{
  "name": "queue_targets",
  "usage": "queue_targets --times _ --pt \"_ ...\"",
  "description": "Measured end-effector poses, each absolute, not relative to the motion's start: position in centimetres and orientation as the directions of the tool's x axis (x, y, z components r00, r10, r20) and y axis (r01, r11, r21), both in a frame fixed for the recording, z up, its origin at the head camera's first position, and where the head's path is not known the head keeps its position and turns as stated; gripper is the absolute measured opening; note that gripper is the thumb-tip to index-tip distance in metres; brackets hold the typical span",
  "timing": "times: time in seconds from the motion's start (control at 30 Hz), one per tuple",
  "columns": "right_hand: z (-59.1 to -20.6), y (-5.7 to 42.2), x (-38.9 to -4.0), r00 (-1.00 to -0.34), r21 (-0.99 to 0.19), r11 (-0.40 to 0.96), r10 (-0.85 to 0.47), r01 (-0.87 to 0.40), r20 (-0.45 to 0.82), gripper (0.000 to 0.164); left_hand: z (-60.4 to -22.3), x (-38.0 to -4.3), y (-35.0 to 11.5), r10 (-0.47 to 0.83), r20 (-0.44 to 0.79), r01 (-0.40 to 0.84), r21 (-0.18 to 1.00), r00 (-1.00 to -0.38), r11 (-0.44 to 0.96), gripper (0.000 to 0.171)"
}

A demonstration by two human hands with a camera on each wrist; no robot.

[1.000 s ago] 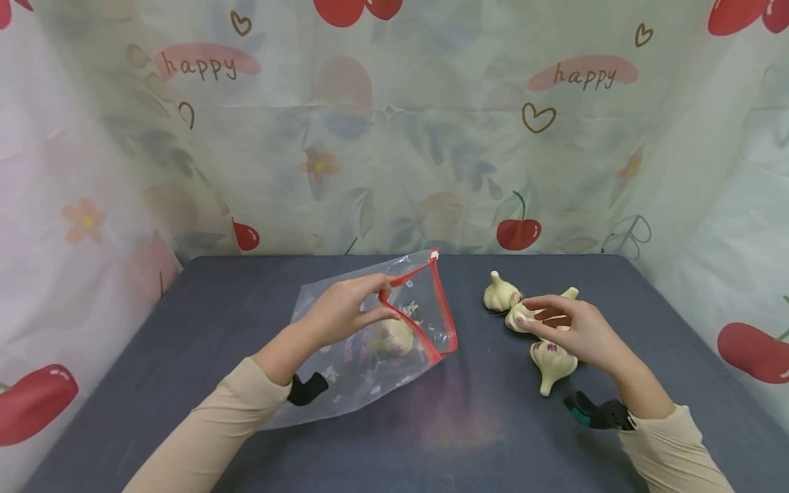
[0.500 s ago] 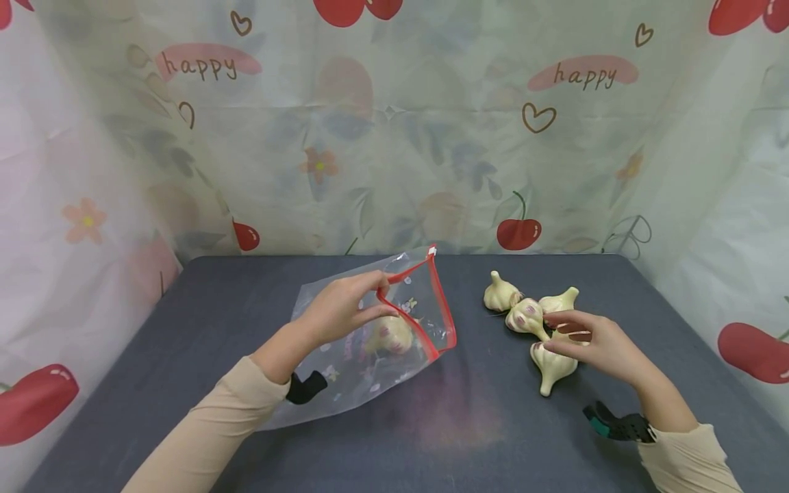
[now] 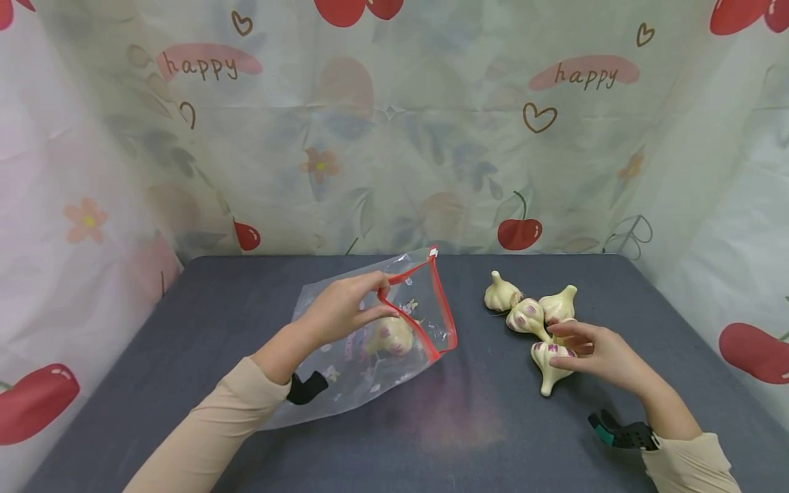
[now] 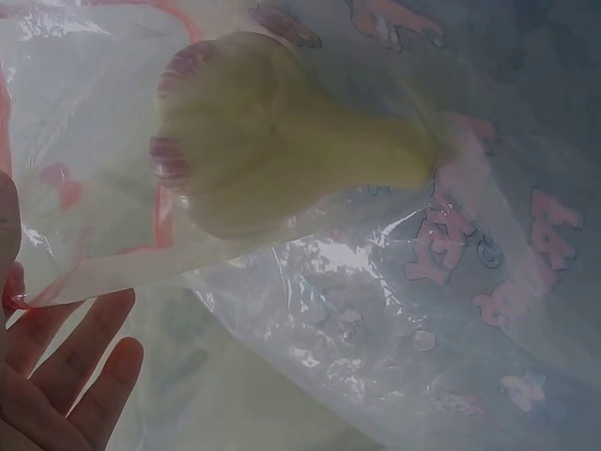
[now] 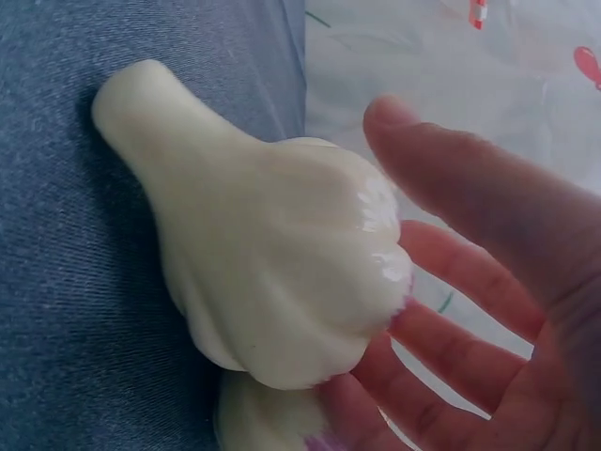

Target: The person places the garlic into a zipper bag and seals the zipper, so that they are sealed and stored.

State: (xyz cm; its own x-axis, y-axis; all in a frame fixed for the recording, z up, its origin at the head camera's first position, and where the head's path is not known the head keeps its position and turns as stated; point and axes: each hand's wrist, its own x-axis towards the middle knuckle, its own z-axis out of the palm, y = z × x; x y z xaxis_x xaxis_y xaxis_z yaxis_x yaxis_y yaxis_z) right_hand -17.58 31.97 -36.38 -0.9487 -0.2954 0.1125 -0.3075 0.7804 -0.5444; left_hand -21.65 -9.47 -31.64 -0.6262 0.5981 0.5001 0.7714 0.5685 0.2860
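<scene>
Pale curtain (image 3: 394, 178), printed red cherries (image 3: 520, 235), dark grey tabletop (image 3: 209, 315)

My right hand (image 3: 604, 352) has room to pass over the strip of dark tabletop (image 3: 483, 363) between the bunched garlic bulbs (image 3: 527, 315) and the gaping red-rimmed zip bag (image 3: 354, 383), though the bulbs directly obstruct my leftward path.

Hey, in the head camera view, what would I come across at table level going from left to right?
Left sleeve, left hand, bagged garlic, white slider, leftmost loose garlic, right hand, right sleeve.
</scene>
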Motion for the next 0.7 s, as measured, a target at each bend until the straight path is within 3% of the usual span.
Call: queue_targets --times 0.7 --pt "-37.25 31.81 -17.28 -0.940 -0.485 0.807 -0.320 -0.336 0.117 0.047 -31.89 -21.74 -9.32 0.604 0.501 0.777 0.284 -0.620 0.562 0.031"
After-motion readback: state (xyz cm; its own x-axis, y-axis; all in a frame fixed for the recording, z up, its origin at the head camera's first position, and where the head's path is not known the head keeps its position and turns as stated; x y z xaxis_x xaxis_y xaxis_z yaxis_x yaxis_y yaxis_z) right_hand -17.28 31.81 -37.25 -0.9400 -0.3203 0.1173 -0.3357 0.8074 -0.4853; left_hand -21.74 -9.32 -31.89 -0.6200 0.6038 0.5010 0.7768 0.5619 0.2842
